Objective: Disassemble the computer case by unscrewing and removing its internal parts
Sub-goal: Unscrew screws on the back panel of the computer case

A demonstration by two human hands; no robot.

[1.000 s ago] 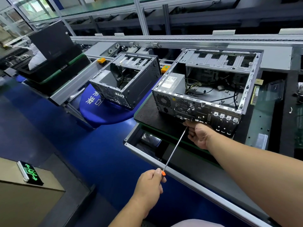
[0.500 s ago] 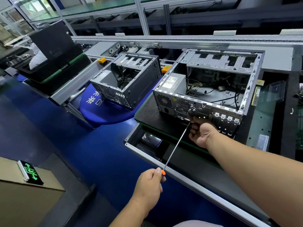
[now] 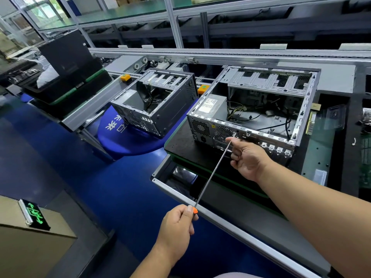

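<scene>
- I had the open computer case [image 3: 255, 117] lying on its side on the black mat of the desk [image 3: 180, 141], rear panel toward me, with the power supply [image 3: 211, 107] in its near left corner.
- My left hand [image 3: 176, 227] gripped the orange handle of the long screwdriver [image 3: 212, 173]; my right hand [image 3: 248, 157] was curled around the thin shaft near the tip, steadying it against the rear panel beside the fan grille [image 3: 221, 132].
- I could not make out the screw itself; it was too small, so I judged only that the tip sat at or very near 1.
- The case looked like stiff sheet steel, fairly heavy, with thin edges I would avoid; the folded top rails seemed the safest place to take hold.
- The power supply would probably come out as 1 dense, rigid block, best held by its flat sides.
- The loose cables [image 3: 271, 125] inside were soft and looked likely to snag on whatever I lifted out.
- The long shaft appeared liable to flex or skate off a screw head.
- A second, emptier case [image 3: 154, 109] sat to the left on a blue round stool [image 3: 128, 141], well apart.
- A cardboard box [image 3: 34, 247] with a green-lit sign [image 3: 35, 214] stood at lower left; neither was in my way.
</scene>
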